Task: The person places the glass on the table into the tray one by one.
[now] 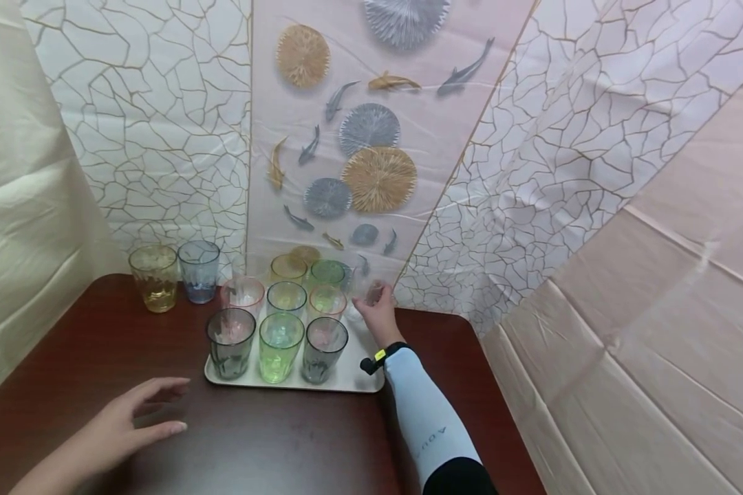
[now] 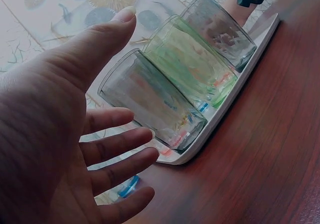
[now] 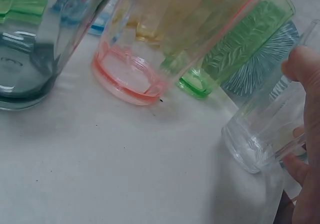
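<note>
My right hand (image 1: 380, 315) grips a clear tumbler (image 3: 250, 139) at the back right of a white tray (image 1: 365, 371). In the right wrist view its base is right at the tray surface, tilted in that view. Left of it are a pink-tinted glass (image 3: 130, 78) and a green glass (image 3: 245, 38). Along the tray's front edge stand a grey glass (image 1: 230, 350), a light green glass (image 1: 278, 354) and another grey glass (image 1: 323, 350). My left hand (image 1: 124, 423) holds nothing, its fingers spread apart, over the table in front of the tray's left corner.
Several more tinted glasses fill the tray's middle and back rows, including a blue-rimmed one (image 1: 287, 297). Off the tray, at the back left, stand an amber glass (image 1: 155, 278) and a blue glass (image 1: 199, 271). Patterned cloth (image 1: 179, 137) hangs close behind the dark wooden table (image 1: 272, 440).
</note>
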Demonstrator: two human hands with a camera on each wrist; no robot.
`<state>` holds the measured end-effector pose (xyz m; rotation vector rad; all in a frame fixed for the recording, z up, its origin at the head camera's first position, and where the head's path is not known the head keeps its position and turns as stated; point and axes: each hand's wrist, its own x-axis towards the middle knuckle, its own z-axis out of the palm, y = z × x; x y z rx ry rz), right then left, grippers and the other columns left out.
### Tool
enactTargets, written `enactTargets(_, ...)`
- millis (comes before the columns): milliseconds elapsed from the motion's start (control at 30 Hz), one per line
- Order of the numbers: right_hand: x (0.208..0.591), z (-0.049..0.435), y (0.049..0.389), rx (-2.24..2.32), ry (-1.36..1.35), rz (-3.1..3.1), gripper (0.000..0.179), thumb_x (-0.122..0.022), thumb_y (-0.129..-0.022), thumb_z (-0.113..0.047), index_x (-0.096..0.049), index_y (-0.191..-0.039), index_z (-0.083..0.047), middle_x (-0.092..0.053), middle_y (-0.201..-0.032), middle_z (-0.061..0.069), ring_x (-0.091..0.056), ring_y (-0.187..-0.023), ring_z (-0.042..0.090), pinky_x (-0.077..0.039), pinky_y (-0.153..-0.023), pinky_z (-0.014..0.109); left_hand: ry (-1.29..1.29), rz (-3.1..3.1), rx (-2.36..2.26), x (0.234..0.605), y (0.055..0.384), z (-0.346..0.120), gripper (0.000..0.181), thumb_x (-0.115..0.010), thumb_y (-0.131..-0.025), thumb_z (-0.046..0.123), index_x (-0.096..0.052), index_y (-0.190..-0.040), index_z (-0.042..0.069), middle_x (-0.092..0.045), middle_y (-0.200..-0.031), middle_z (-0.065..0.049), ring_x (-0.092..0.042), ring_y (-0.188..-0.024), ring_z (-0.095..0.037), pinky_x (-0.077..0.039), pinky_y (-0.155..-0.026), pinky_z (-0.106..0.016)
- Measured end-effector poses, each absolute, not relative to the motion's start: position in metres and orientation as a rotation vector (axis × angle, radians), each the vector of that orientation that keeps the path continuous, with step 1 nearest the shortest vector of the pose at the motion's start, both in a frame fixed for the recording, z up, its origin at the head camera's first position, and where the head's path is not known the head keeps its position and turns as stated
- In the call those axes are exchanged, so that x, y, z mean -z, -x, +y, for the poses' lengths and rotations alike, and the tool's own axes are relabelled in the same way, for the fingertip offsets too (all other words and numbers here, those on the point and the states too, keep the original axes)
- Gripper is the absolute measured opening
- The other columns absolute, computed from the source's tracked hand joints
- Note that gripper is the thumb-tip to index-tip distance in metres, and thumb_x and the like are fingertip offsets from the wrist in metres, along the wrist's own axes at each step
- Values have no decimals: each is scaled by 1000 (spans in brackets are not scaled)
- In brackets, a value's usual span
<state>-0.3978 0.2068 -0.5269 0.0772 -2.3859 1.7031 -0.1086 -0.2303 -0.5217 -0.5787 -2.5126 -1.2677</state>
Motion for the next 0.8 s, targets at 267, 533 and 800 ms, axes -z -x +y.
enactTargets(267, 534, 208, 402, -1673, -107, -2428, 78, -80, -91, -27, -33, -153, -17, -49, -143, 11, -47, -134, 24, -45, -110, 47, 577, -2523, 1258, 518, 110, -230, 58, -89, -82, 23, -65, -134, 15, -67, -125, 8, -67, -106, -10, -59, -87, -30)
enactTargets(533, 531, 212, 389, -1633, -47, -2516, 96, -81, -90, -32, -21, -164, -17, -42, -156, 13, -41, -142, 28, -41, -115, 49, 537, -2509, 1236, 514, 112, -231, 53, -88, -83, 20, -67, -131, 14, -69, -122, 1, -67, -104, -11, -60, -86, -32)
enactTargets(800, 527, 236, 342, -1480, 7, -2552, 96, -82, -90, -31, -23, -163, -8, -43, -154, 18, -45, -140, 30, -42, -115, 49, 189, -2502, 1194, 505, 141, -250, 34, -79, -94, 29, -70, -121, 10, -72, -115, -11, -64, -95, -3, -54, -76, -18)
